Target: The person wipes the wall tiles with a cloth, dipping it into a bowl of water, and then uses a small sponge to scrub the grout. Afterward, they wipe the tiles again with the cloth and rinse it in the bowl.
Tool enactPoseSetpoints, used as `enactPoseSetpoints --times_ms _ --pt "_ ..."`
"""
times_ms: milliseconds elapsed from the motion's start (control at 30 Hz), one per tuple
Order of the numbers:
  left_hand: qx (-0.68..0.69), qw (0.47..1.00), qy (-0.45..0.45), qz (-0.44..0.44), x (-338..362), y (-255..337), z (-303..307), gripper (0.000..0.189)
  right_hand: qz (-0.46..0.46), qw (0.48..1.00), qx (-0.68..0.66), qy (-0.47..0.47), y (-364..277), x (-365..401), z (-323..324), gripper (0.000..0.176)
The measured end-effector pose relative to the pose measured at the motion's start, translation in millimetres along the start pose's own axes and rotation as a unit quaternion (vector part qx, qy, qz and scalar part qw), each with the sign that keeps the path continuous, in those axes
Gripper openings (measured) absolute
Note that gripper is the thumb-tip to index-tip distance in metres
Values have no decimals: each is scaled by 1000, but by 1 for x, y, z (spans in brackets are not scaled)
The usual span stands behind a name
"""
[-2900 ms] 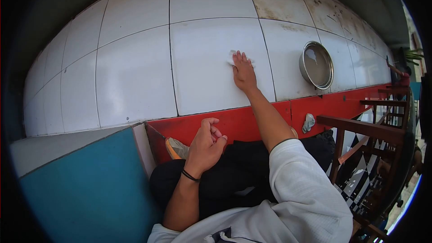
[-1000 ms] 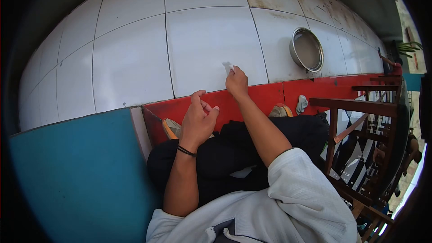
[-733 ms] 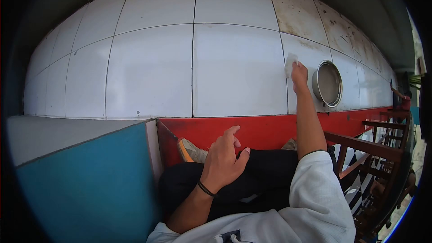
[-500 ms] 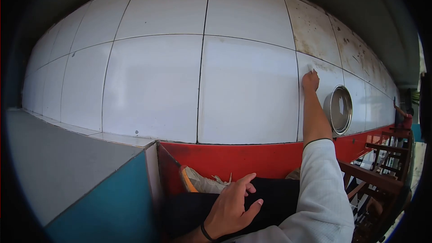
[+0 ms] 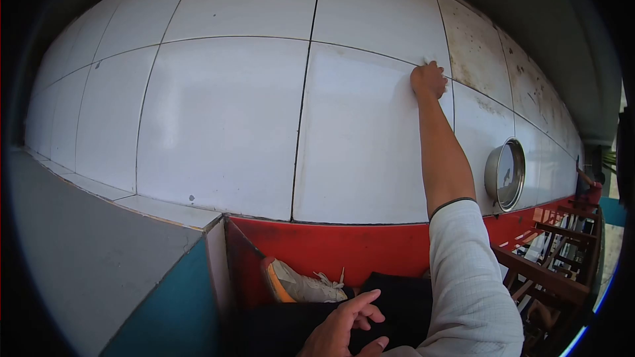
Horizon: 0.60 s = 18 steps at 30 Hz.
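Note:
My right hand (image 5: 428,80) is closed and pressed onto the white tiled surface (image 5: 360,132), near a tile joint. Bits of a white cloth (image 5: 428,59) poke out at its fingertips; most of it is hidden under the fingers. To the right, a round metal bowl (image 5: 505,175) stands on the tiles with liquid in it. Brown stains mark the tile (image 5: 473,46) just beyond my hand. My left hand (image 5: 347,324) hovers over my dark-trousered lap, loosely spread and holding nothing.
A red tiled front (image 5: 344,244) drops from the near edge of the surface. Brown wooden furniture (image 5: 542,268) stands at the lower right. Another person in red (image 5: 591,188) reaches onto the far right end. A grey ledge (image 5: 99,244) lies on the left.
My right hand has slid up and left across the tiles, away from the bowl, with the white cloth. The view has shifted a little; my left hand sits lower in it.

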<state>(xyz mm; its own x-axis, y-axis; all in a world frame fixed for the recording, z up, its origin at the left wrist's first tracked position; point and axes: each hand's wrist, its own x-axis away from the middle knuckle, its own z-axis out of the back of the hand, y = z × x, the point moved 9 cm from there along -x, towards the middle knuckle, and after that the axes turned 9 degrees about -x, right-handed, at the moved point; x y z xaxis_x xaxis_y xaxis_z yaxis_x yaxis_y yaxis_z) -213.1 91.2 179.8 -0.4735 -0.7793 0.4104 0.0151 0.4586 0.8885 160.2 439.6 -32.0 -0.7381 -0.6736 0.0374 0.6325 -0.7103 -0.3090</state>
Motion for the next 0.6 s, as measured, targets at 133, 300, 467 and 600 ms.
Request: enactPoseSetpoints --times_ms 133,300,467,600 --pt "-20 999 19 -25 4 2 1 67 29 999 -8 -11 -17 15 -6 48" --pt "-46 998 35 -38 6 4 4 68 45 999 -7 -17 -40 32 -19 51" --pt "-41 998 38 -18 7 2 6 66 75 996 -16 -44 -79 63 -29 53" --pt "-43 998 45 -8 7 5 6 65 107 993 -27 -51 -108 84 -40 56"
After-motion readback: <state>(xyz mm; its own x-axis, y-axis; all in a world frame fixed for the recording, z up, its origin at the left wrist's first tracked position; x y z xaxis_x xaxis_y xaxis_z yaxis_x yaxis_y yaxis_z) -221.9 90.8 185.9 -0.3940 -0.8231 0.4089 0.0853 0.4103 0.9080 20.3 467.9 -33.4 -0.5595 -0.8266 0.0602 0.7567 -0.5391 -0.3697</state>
